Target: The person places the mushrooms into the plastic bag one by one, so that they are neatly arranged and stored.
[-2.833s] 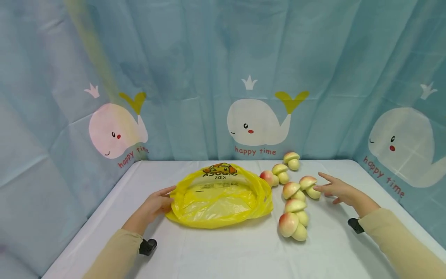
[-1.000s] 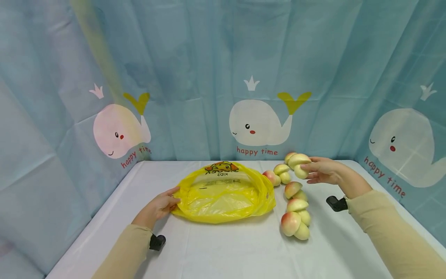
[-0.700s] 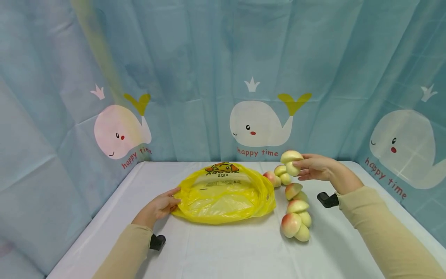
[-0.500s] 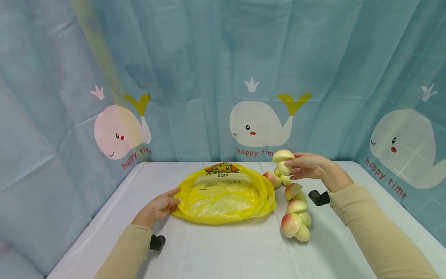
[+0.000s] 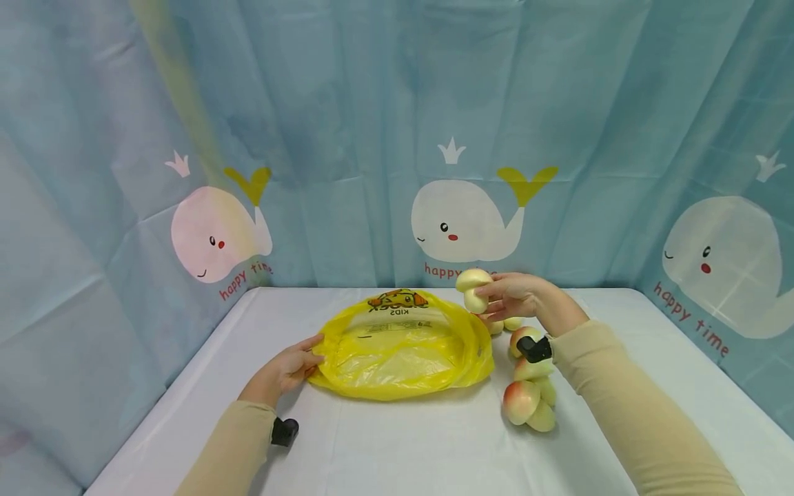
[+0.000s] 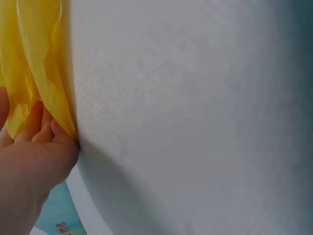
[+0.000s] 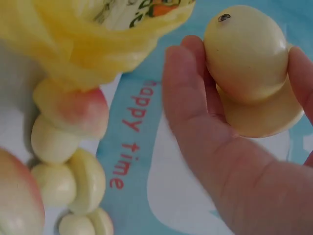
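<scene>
Only the right wrist view shows the dark mark (image 7: 224, 18) on the mushroom (image 7: 247, 61) pinched in the right hand (image 5: 516, 293), near the right side of the yellow bag (image 5: 384, 394). The left hand (image 5: 288, 368) grips its left edge. Blue curtain (image 5: 310, 138) backs the white table (image 5: 397, 448), which stretches toward the person.

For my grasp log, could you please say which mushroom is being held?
The pale mushroom pinched by the right hand; the other mushrooms rest on the table.

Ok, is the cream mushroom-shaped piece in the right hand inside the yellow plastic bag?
No, the right wrist view shows the cream mushroom-shaped piece in the right hand, outside the yellow plastic bag.
</scene>
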{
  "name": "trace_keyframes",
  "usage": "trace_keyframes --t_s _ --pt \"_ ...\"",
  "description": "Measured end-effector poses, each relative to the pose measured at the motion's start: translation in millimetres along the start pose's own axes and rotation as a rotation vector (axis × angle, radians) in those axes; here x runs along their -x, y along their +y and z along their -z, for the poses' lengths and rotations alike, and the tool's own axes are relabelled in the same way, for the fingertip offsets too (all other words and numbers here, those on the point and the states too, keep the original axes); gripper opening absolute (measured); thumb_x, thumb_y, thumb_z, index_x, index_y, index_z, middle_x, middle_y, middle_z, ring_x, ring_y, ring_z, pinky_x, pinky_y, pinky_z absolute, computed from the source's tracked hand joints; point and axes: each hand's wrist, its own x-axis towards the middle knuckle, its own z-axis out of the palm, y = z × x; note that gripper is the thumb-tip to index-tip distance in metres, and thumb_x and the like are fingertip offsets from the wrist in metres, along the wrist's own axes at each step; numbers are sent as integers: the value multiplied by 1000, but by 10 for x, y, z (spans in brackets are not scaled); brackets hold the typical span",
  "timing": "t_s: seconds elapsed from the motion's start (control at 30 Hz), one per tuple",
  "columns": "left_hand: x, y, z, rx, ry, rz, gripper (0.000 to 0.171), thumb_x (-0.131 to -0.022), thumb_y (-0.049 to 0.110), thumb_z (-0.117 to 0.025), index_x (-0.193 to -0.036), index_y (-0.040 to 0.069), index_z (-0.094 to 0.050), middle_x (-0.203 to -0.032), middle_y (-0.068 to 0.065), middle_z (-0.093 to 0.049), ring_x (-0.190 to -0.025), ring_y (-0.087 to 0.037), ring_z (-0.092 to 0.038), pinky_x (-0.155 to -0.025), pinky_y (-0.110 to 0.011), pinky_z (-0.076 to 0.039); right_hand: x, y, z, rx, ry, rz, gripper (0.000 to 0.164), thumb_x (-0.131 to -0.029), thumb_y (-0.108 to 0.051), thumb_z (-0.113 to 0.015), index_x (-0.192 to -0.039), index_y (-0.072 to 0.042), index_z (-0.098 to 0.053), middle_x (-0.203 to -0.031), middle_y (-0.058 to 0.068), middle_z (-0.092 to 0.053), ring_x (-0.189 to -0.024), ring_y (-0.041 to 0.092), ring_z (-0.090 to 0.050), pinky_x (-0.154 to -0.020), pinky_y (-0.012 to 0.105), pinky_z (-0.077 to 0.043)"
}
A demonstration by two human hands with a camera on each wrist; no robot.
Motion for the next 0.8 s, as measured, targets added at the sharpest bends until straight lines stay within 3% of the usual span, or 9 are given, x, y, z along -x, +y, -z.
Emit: trace_keyframes --t_s 0.23,0.37,0.5,0.6,0.8 --pt "0 9 -13 -33 -11 -12 67 -96 -9 -48 -155 5 -19 -158 -24 -14 -99 -19 -43 -80 -23 -40 -161 2 -227 17 -11 -25 42 -97 -12 -57 -133 -6 -36 -103 9 -57 -86 22 -60 -86 43 -47" --pt "4 -6 -29 -59 -7 -21 67 -96 -7 -49 -155 4 -19 -158 -24 -13 -106 -22 -43 -87 -26 -39 -269 31 -354 7 -11 -34 54 -97 -12 -57 -141 -4 -28 -111 11 -54 -89 23 -60 -89 45 -45" --pt "-1 -7 -44 -64 8 -16 66 -96 -7 -50 -154 4 -21 -158 -24 -13 -117 -26 -38 -93 -30 -38 -375 62 -447 4 -19 -44 52 -97 -11 -56 -140 -1 -29 -113 11 -53 -91 24 -59 -91 45 -44" --pt "-5 -7 -42 -65 9 -20 66 -96 -7 -49 -154 4 -20 -158 -24 -13 -117 -26 -37 -92 -30 -36 -440 72 -524 3 -20 -58 48 -98 -12 -55 -139 0 -34 -124 14 -50 -98 26 -57 -96 47 -42" --pt "-9 -2 -57 -59 16 -7 66 -96 -7 -48 -155 4 -20 -159 -23 -12 -117 -26 -36 -93 -30 -36 -546 112 -654 4 -35 -107 50 -99 -17 -55 -143 -2 -36 -150 16 -33 -126 33 -44 -108 54 -29"
